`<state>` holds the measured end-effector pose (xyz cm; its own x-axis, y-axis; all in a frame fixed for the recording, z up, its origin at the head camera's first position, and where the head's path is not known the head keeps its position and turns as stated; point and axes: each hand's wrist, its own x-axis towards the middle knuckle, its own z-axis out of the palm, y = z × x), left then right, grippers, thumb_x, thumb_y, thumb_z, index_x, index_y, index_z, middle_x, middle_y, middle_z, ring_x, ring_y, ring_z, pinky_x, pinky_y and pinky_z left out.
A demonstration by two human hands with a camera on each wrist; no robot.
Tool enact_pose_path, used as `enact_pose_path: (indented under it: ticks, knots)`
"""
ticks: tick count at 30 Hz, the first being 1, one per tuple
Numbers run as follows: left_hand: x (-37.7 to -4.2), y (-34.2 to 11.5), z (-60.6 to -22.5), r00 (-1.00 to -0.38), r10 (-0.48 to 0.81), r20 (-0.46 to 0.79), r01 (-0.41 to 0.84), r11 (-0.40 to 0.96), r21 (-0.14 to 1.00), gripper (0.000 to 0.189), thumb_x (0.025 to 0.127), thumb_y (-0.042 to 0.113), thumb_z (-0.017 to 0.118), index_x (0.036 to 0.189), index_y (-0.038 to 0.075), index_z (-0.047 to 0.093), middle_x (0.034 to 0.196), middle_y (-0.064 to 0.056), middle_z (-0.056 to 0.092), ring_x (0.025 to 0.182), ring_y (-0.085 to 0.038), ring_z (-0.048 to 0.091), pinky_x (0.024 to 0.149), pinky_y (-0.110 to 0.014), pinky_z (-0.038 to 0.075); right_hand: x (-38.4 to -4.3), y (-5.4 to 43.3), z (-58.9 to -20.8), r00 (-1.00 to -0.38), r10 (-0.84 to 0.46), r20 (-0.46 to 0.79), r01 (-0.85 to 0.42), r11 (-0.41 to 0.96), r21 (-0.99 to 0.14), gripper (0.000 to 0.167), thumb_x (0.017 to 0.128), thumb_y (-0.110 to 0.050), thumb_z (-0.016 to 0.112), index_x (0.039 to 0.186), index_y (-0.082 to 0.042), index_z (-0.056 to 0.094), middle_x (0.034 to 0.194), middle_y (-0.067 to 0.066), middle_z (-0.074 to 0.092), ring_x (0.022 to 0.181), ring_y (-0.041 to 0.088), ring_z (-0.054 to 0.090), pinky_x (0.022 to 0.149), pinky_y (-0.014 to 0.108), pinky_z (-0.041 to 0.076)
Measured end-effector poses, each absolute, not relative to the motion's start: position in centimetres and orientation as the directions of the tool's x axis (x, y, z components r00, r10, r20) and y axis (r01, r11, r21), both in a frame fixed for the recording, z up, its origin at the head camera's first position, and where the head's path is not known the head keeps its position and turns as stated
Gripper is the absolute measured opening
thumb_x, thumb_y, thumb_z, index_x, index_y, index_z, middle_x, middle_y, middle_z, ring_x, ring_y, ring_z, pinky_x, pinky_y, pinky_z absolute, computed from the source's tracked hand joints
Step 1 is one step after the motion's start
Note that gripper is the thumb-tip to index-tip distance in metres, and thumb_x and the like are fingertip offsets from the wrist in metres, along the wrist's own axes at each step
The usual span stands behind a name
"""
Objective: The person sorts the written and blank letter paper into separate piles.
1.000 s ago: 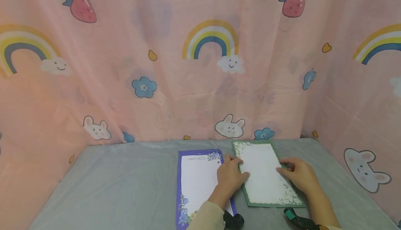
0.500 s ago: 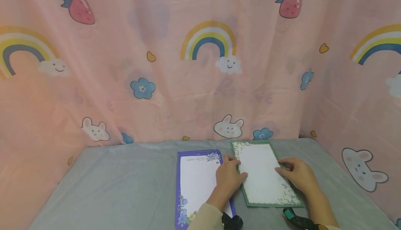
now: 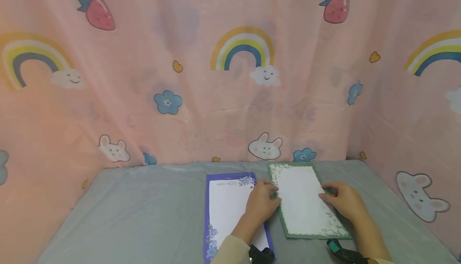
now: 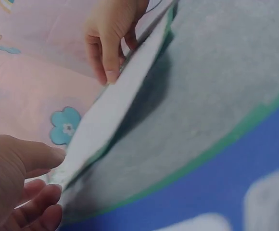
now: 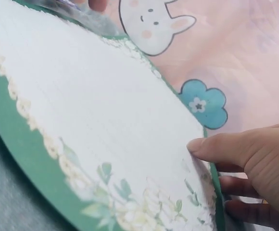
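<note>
A pad of letter paper with a green floral border (image 3: 299, 200) lies on the right of the cloth. My right hand (image 3: 343, 202) grips its right edge, thumb (image 5: 204, 147) on top and the other fingers around the side. At the left edge my left hand (image 3: 261, 202) has its thumb and fingers parted, fingertips right at the border. In the left wrist view, the left thumb (image 4: 48, 156) and lower fingers have a gap between them at the pad's edge. Purple-bordered lined letter paper (image 3: 227, 204) lies to the left, partly covered by my left forearm.
Grey cloth (image 3: 151, 212) covers the table. A pink curtain (image 3: 201, 136) printed with rainbows and rabbits hangs behind and at both sides. Black wrist straps (image 3: 261, 254) show near the front. Clear film (image 5: 82, 17) shows at the pad's far edge in the right wrist view.
My left thumb has drawn back leftward off the green-bordered pad's face to its edge, and the left wrist has shifted slightly left. The right hand keeps its grip, and the pad stays put.
</note>
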<state>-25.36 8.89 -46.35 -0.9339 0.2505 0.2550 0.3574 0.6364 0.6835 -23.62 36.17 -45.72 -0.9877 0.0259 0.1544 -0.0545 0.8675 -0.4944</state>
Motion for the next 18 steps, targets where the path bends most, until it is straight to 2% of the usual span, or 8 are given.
enact_pose_path:
  ticks: [3, 7, 9, 13, 18]
  knots:
    - [-25.3, 8.2, -45.8, -0.928, 0.266, 0.263, 0.373, 0.613, 0.697, 0.023, 0.085, 0.017, 0.078, 0.107, 0.011, 0.078, 0.115, -0.006, 0.067, 0.079, -0.006, 0.060, 0.070, -0.022, 0.050, -23.7, 35.9, -45.1, -0.993, 0.023, 0.116, -0.038, 0.870, -0.491, 0.047, 0.092, -0.034, 0.073, 0.120, 0.003, 0.069, 0.092, 0.012, 0.071, 0.073, 0.018, 0.060, 0.061, 0.035, 0.048]
    - [-25.1, 7.1, -44.6, -0.925, 0.287, 0.250, 0.377, 0.598, 0.707, 0.022, 0.086, 0.018, 0.077, 0.108, 0.012, 0.078, 0.113, -0.004, 0.068, 0.074, -0.002, 0.055, 0.064, -0.019, 0.045, -24.0, 35.5, -44.3, -0.997, 0.019, 0.078, -0.022, 0.871, -0.491, 0.052, 0.096, -0.039, 0.066, 0.123, 0.005, 0.067, 0.110, 0.024, 0.073, 0.088, 0.032, 0.071, 0.069, 0.045, 0.057]
    - [-25.0, 6.5, -44.0, -0.923, 0.298, 0.244, 0.380, 0.604, 0.701, 0.023, 0.087, 0.018, 0.077, 0.109, 0.012, 0.078, 0.114, -0.003, 0.068, 0.074, -0.001, 0.055, 0.063, -0.019, 0.045, -24.0, 35.3, -43.9, -0.997, 0.009, 0.080, -0.033, 0.865, -0.500, 0.053, 0.098, -0.040, 0.064, 0.125, 0.006, 0.066, 0.118, 0.027, 0.070, 0.095, 0.037, 0.071, 0.072, 0.048, 0.058]
    - [-24.8, 5.2, -43.4, -0.919, 0.315, 0.237, 0.389, 0.628, 0.674, 0.023, 0.088, 0.020, 0.076, 0.110, 0.013, 0.078, 0.119, -0.004, 0.069, 0.073, -0.001, 0.055, 0.062, -0.018, 0.045, -23.9, 34.7, -42.8, -0.993, -0.004, 0.116, -0.062, 0.864, -0.499, 0.054, 0.099, -0.040, 0.063, 0.128, 0.006, 0.064, 0.120, 0.028, 0.070, 0.097, 0.038, 0.070, 0.073, 0.049, 0.057]
    - [-24.5, 3.4, -43.2, -0.918, 0.314, 0.240, 0.394, 0.670, 0.629, 0.023, 0.088, 0.021, 0.075, 0.110, 0.015, 0.078, 0.117, -0.004, 0.070, 0.072, -0.002, 0.053, 0.061, -0.019, 0.043, -23.5, 33.6, -41.4, -0.992, -0.026, 0.122, -0.082, 0.871, -0.484, 0.059, 0.100, -0.046, 0.060, 0.131, 0.004, 0.063, 0.123, 0.028, 0.068, 0.104, 0.043, 0.067, 0.077, 0.055, 0.055]
